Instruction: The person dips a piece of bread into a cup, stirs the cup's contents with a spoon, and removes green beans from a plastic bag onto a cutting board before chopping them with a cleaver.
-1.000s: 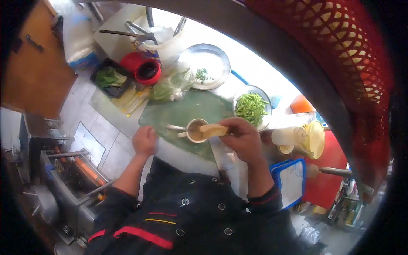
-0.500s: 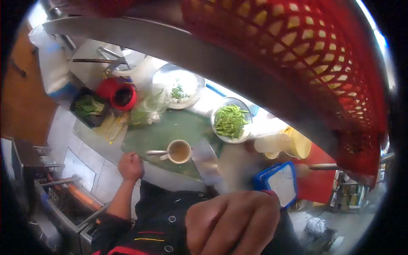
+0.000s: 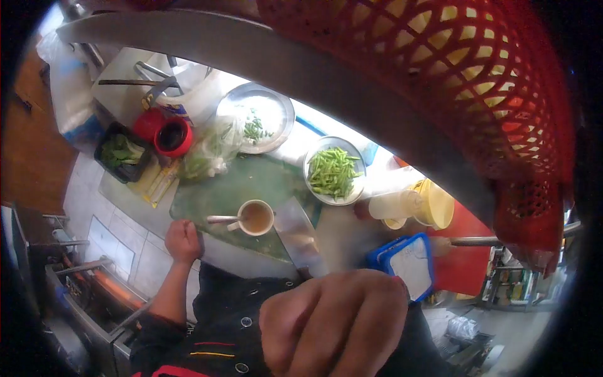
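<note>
My left hand [image 3: 183, 240] is closed in a fist at the near edge of the counter, beside the green cutting board [image 3: 220, 185]. Close to the camera, my right hand [image 3: 333, 323] is raised with its fingers curled; whatever may be inside it is hidden. On the board stands a cup [image 3: 256, 218] of brown liquid, with a spoon [image 3: 223, 219] handle sticking out to the left. A wide-bladed knife [image 3: 295, 229] lies to the right of the cup, its handle end partly behind my right hand.
Behind the board are a plate of cut green vegetables [image 3: 334, 173], a steel tray [image 3: 276, 107] with chopped greens and a plastic bag [image 3: 213, 147]. Leafy greens fill a black container [image 3: 122, 154]. A metal shelf [image 3: 352, 88] with a red basket [image 3: 440, 75] overhangs the right.
The view has shifted slightly, so the counter items appear a little further left and up. Both hands keep the same closed pose.
</note>
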The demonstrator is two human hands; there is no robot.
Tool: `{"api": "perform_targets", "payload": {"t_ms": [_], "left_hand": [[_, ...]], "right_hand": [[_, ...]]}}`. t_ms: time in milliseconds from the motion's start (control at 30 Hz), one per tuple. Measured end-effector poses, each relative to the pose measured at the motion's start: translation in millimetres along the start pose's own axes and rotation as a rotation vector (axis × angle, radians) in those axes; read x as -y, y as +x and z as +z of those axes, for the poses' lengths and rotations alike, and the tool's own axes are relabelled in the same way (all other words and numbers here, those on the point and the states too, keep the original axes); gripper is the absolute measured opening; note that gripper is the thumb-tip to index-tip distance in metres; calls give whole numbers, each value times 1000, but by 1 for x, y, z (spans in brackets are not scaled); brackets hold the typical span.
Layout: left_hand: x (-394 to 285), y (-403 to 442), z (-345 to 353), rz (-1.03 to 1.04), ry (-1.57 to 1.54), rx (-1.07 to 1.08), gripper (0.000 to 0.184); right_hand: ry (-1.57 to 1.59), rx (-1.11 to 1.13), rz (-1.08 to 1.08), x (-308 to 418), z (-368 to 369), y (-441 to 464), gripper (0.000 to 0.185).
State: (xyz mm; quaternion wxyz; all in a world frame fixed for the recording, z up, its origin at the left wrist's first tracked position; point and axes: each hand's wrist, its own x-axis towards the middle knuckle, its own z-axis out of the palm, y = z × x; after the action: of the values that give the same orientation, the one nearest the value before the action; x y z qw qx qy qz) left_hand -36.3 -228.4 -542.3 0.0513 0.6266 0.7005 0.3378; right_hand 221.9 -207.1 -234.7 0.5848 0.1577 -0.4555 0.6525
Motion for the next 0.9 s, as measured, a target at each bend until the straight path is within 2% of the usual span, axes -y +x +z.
{"api": "perform_targets", "payload": {"t_ms": [167, 233, 300, 367, 500, 600, 667, 700, 767, 900], "left_hand": [[-6, 2, -4, -30, -42, -6, 18], [1, 0, 1, -30, -42, -5, 18], [5, -1, 1, -27, -38, -1, 18], [3, -1, 1, -50, -25, 12, 19], [-2, 3, -3, -38, -27, 22, 20], [-6, 3, -2, -50, -54, 4, 21], [-2, 1, 0, 16, -48, -52, 21], [-1, 1, 0, 15, -48, -52, 21], [1, 0, 0, 21, -15, -41, 20], [0, -2, 0, -7, -36, -20, 18]], "right_hand": [[3, 150, 222, 16, -16, 21, 11], [-38, 151, 223, 18, -20, 21, 12], [-77, 148, 218, 12, -25, 16, 14], [-73, 263, -56, -5, -33, 8, 16], [-43, 176, 42, 2, -28, 2, 13], [-53, 274, -1, 7, -31, 9, 11], [-55, 138, 269, 22, -22, 16, 12], [-54, 139, 271, 19, -24, 13, 12], [-92, 209, 42, 8, -30, 6, 12], [-102, 255, -26, 3, -32, 5, 13]]}}
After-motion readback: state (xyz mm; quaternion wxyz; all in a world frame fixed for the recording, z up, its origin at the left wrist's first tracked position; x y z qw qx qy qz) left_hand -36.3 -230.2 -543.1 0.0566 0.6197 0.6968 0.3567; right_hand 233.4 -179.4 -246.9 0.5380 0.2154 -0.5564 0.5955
